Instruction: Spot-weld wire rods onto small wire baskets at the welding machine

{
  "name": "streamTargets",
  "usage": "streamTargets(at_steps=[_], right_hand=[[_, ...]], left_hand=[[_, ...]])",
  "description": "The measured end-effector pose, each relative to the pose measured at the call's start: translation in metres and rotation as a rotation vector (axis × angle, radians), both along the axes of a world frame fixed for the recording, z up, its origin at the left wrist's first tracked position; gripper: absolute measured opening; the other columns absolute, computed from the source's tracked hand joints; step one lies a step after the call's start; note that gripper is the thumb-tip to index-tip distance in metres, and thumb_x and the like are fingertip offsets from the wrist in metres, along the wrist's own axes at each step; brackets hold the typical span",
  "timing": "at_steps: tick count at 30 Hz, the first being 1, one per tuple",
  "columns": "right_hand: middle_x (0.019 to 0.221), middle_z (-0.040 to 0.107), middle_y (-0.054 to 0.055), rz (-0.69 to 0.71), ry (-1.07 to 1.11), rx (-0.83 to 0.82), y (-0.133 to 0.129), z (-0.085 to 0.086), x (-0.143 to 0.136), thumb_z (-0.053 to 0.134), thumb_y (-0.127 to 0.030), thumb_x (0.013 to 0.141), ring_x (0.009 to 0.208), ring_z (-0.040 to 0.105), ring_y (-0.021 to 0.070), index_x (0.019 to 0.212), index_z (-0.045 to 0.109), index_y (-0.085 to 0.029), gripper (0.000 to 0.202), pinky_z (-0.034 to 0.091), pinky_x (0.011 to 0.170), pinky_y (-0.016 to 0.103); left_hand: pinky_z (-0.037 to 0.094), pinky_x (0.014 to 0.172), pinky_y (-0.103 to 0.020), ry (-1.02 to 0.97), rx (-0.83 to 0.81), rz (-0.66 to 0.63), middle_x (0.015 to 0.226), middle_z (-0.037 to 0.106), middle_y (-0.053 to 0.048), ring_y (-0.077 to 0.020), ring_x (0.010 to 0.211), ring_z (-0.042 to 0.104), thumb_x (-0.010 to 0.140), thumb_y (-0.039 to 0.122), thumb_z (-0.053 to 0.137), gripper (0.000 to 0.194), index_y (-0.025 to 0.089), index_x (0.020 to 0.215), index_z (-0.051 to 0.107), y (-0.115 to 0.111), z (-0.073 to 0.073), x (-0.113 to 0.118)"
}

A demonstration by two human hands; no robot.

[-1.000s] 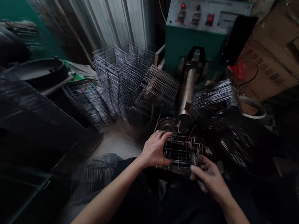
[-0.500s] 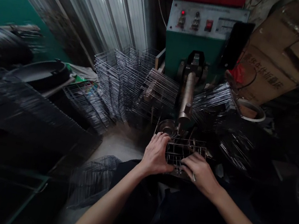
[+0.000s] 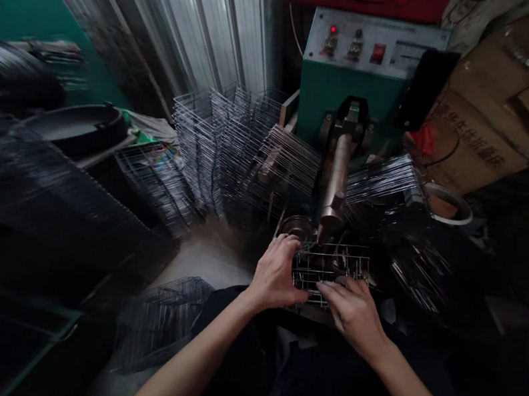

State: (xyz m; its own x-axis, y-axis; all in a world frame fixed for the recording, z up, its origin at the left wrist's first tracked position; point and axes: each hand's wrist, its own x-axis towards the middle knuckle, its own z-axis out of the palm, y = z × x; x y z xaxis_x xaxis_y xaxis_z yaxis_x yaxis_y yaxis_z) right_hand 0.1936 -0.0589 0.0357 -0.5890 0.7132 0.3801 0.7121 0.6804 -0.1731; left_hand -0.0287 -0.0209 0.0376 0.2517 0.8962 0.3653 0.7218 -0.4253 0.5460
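A small wire rack (image 3: 329, 263) of crossed metal rods lies in front of me, under the tip of a thick metal electrode arm (image 3: 336, 183). My left hand (image 3: 277, 273) is closed around the rack's left end, fingers over the far edge and thumb along the near side. On the near right part of the rack, the fingers of my right hand (image 3: 352, 307) are drawn together and press on the rods. Whether a small loose rod sits under those fingers is hidden. A round metal part (image 3: 297, 226) shows just beyond my left fingertips.
Behind the rack stands a green machine (image 3: 329, 84) with a lit red lamp; a black phone (image 3: 425, 90) leans at its right. Stacks of wire grids (image 3: 213, 142) fill the left. Thin rods (image 3: 384, 177) lie at right, near a bucket (image 3: 462, 211) and cardboard boxes (image 3: 490, 121).
My right hand's fingers have shifted slightly and flattened onto the rack; a small bright piece by its thumb no longer shows. My left hand keeps its hold. The view has shifted a little.
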Motion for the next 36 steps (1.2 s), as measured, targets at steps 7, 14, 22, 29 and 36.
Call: streamTargets(at_steps=[7,14,22,29,36], right_hand=[[0.114,0.074,0.007,-0.009,0.018,-0.016,0.014,0.004,-0.005,0.049,-0.013,0.098,0.098,0.061,0.0228,0.123,0.065,-0.02,0.03,0.039,0.081,0.038],[0.112,0.072,0.006,-0.03,0.056,-0.021,0.02,0.005,-0.008,0.05,-0.014,0.098,0.103,0.059,0.0228,0.121,0.063,-0.022,0.027,0.039,0.085,0.037],[0.091,0.065,0.008,-0.272,0.028,0.092,0.045,0.005,-0.016,0.053,-0.03,0.099,0.087,0.055,0.0244,0.092,0.064,-0.02,0.016,0.038,0.077,0.036],[0.091,0.063,0.009,-0.333,0.032,0.142,0.054,0.003,-0.016,0.054,-0.035,0.098,0.091,0.054,0.0256,0.087,0.064,-0.019,0.022,0.036,0.079,0.037],[0.089,0.063,0.007,-0.338,0.032,0.12,0.079,0.005,-0.014,0.055,-0.027,0.097,0.088,0.053,0.024,0.089,0.065,-0.02,0.014,0.036,0.077,0.036]], left_hand=[[0.036,0.115,-0.049,0.012,0.029,0.005,0.134,0.051,-0.01,-0.0347,0.133,0.044,0.049,0.038,0.082,0.083,0.023,0.119,0.04,0.013,0.001,-0.006],[0.038,0.111,-0.051,0.042,-0.008,0.044,0.128,0.052,-0.01,-0.0355,0.127,0.047,0.052,0.042,0.081,0.087,0.024,0.124,0.038,0.019,0.0,-0.006],[0.045,0.104,-0.048,0.08,-0.02,0.076,0.122,0.054,-0.008,-0.0336,0.119,0.053,0.051,0.046,0.082,0.089,0.024,0.126,0.038,0.046,0.01,-0.007],[0.049,0.096,-0.045,0.113,-0.038,0.085,0.119,0.056,-0.008,-0.0321,0.112,0.058,0.051,0.046,0.082,0.088,0.023,0.125,0.039,0.062,0.014,-0.01],[0.05,0.093,-0.045,0.115,-0.076,0.067,0.117,0.058,-0.008,-0.0319,0.11,0.06,0.05,0.049,0.085,0.091,0.024,0.125,0.04,0.087,0.024,-0.008]])
